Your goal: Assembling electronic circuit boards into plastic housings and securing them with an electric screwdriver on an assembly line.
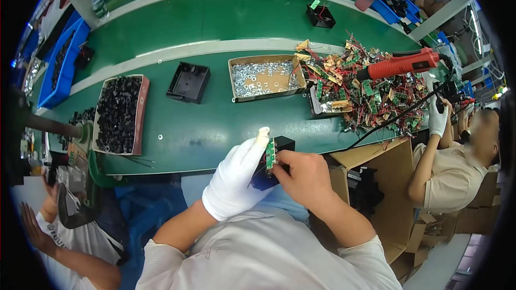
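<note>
Close to my body, at the front edge of the green table, my left hand (232, 180) wears a white glove and is closed around a black plastic housing (285, 143). A small green circuit board (270, 153) stands on edge against the housing, beside the gloved fingertips. My bare right hand (309, 178) pinches at the board's right side, thumb and index finger bent toward it. What exactly lies between those fingertips is partly hidden. Another open black housing (188, 82) sits on the table, farther off and to the left.
A shallow box (269, 96) holds metal nuts or washers; another box (143, 107) is full of small black parts. Wired circuit boards (379, 94) are heaped at right under a red electric screwdriver (400, 65). A cardboard carton (389, 196) stands right. People sit on both sides.
</note>
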Demonstrator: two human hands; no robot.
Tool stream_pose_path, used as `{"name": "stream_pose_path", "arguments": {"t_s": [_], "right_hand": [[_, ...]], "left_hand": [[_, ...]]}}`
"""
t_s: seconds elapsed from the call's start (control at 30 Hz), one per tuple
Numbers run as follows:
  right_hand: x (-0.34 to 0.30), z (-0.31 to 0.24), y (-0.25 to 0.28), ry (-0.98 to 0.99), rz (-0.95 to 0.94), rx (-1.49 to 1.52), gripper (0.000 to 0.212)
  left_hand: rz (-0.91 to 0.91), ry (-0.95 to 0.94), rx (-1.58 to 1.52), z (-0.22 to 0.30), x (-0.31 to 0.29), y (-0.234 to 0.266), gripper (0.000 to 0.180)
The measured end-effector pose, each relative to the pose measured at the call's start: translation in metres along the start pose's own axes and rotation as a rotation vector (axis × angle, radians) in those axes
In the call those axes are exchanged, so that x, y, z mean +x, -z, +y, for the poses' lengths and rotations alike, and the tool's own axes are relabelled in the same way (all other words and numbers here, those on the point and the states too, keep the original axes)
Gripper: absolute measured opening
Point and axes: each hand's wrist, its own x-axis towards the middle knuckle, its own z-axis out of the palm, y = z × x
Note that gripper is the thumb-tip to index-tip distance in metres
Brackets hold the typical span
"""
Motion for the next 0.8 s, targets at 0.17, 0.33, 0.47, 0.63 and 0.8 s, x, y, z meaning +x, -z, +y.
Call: {"name": "stream_pose_path", "arguments": {"t_s": [0.17,0.33,0.47,0.63,0.8], "right_hand": [[-0.002,0.009,-0.004,-0.16,-0.029,0.27,0.011],[-0.007,0.014,-0.011,-0.21,0.036,0.304,0.011],[-0.011,0.006,-0.004,-0.145,0.127,0.16,0.01],[-0.007,0.011,-0.013,-0.1,0.174,0.23,0.01],[-0.004,0.008,-0.019,-0.047,0.197,0.154,0.008]], "left_hand": [[-0.029,0.018,0.026,-0.002,0.0,0.005,0.102],[-0.023,-0.006,0.003,-0.007,0.009,0.005,0.106],[-0.036,0.084,-0.027,0.004,0.002,0.006,0.102],[-0.035,0.124,-0.057,-0.005,0.002,0.003,0.098],[-0.043,0.144,-0.077,-0.009,-0.003,0.004,0.098]]}}
